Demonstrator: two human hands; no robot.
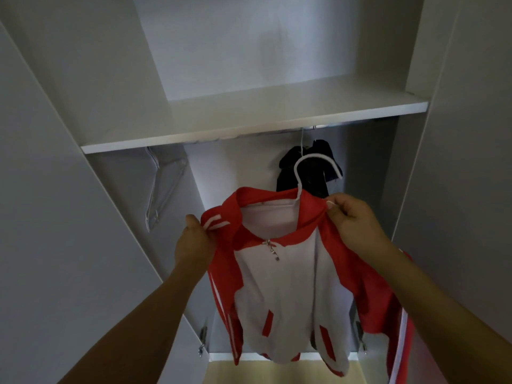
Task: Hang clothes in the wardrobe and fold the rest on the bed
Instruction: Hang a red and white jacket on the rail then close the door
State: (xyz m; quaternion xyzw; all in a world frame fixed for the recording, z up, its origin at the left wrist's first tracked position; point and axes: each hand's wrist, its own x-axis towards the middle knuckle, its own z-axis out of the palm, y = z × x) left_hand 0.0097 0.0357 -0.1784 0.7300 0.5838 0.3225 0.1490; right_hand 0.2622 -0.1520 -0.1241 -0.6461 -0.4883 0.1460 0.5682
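I judge the job partly done: one dark garment already hangs from the rail under the shelf, above and beyond my right hand. The red and white track jacket is on its white hanger, but the hook is not yet over the rail; it stands free below it, just above my right hand. So the next step, as I read it, is to lift and hook it on. I see no bed from here, so I cannot tell how much folding remains.

The jacket hangs between my two hands and down below them, zipped at the chest. My left hand grips the jacket's shoulder by the white stripes, fingers curled round the cloth. My right hand pinches the other shoulder near the collar, thumb and fingers closed on the fabric.

An empty clear hanger hangs above and outside my left hand, against the wardrobe's side wall.
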